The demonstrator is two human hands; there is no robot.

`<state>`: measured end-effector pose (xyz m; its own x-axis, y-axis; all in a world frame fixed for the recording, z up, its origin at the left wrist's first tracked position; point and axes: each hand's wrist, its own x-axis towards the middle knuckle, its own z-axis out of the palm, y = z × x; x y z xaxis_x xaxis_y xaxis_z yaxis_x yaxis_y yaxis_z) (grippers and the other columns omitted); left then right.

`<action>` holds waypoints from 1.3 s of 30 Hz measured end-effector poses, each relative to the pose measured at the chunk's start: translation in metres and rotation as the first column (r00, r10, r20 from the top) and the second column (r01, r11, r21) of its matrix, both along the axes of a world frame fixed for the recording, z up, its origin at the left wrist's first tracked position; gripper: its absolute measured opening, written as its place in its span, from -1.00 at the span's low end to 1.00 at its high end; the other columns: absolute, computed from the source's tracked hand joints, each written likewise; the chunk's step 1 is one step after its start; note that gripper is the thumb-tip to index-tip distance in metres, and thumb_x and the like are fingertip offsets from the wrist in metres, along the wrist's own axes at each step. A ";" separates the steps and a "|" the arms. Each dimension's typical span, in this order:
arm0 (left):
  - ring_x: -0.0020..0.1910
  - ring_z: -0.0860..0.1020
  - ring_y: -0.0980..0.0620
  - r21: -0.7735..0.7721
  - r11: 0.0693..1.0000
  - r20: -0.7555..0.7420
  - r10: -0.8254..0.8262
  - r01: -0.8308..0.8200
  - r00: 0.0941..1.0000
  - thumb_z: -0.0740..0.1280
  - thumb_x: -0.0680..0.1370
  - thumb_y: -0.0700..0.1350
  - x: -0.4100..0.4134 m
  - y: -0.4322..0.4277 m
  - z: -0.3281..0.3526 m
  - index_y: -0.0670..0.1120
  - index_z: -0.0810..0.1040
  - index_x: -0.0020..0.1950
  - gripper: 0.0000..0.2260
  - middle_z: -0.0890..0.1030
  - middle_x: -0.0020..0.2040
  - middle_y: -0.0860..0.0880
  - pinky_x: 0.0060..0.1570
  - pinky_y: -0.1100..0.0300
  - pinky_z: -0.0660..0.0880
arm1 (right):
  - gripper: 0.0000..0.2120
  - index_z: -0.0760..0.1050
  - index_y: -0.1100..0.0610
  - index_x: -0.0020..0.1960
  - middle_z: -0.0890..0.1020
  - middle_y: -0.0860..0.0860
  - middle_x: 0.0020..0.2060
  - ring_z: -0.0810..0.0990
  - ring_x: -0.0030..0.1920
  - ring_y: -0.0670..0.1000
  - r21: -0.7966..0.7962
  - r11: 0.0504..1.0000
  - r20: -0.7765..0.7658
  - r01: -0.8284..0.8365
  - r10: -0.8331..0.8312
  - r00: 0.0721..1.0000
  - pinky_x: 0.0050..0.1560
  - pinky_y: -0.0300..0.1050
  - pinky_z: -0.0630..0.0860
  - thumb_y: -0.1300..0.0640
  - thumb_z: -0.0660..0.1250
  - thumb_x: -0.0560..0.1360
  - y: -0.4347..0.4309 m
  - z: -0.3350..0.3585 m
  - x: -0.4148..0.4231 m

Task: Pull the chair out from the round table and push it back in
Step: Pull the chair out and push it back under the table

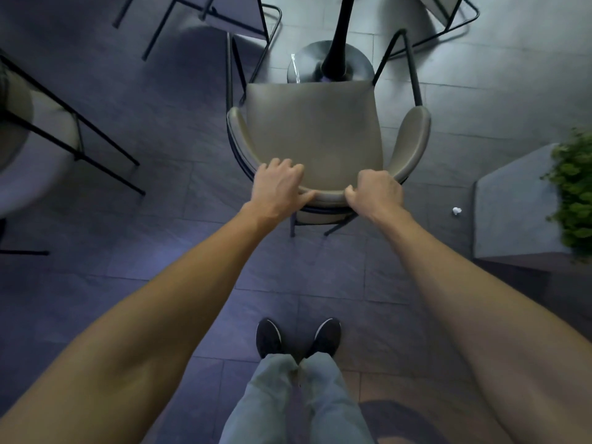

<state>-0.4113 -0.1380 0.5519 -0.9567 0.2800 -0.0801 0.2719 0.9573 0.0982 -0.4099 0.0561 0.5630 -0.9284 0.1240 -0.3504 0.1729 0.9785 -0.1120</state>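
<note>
Both hands on chair (315, 129) backrest rim, rear curved edge. My left hand (278, 184): fingers curled over rim toward seat, thumb lying along rim. My right hand (378, 190): same clamp, thumb hooked at rim. Seat front edge meets table base (304, 68) in view, black pedestal (341, 30) just beyond. Open floor tiles (192, 277) between chair rear legs and my shoes (269, 338). Left: neighbouring chair (32, 139), well apart. Right: grey planter box (512, 203) near armrest, floor gap between; crumpled paper (457, 210) beside box edge
</note>
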 end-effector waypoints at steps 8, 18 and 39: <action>0.23 0.45 -0.20 -0.078 0.986 0.167 -0.133 0.147 0.977 0.31 0.50 0.31 0.009 0.013 -0.030 -0.10 0.30 0.43 -0.33 0.46 0.26 -0.14 0.27 -0.05 0.31 | -0.47 0.36 0.04 0.36 0.51 0.10 0.26 0.40 0.29 0.21 0.160 0.855 0.139 -0.493 0.475 0.869 0.39 0.31 0.17 -0.06 0.36 0.44 0.012 -0.031 0.008; 0.20 0.40 -0.14 -0.010 0.973 0.244 -0.223 0.233 0.944 0.25 0.63 0.05 -0.019 0.004 -0.046 0.02 0.43 0.31 -0.73 0.50 0.17 -0.04 0.26 -0.08 0.21 | -0.67 0.45 -0.01 0.24 0.59 -0.01 0.17 0.47 0.20 0.17 0.124 0.851 0.060 -0.511 0.508 0.859 0.28 0.21 0.28 -0.09 0.33 0.53 0.019 -0.054 -0.019; 0.22 0.39 -0.08 0.047 0.926 0.188 -0.376 0.374 0.908 0.29 0.61 0.02 -0.176 -0.024 -0.049 0.07 0.48 0.30 -0.74 0.52 0.17 0.03 0.23 -0.08 0.21 | -0.74 0.51 0.01 0.16 0.67 0.05 0.04 0.54 0.10 0.20 0.201 0.924 -0.042 -0.325 0.340 0.940 0.15 0.13 0.31 -0.08 0.32 0.53 -0.013 -0.055 -0.137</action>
<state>-0.5869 -0.1618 0.5028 -0.7482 0.6165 -0.2450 0.5856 0.7873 0.1927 -0.5469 0.0427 0.5079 -0.9502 -0.1394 -0.2788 -0.1677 0.9826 0.0803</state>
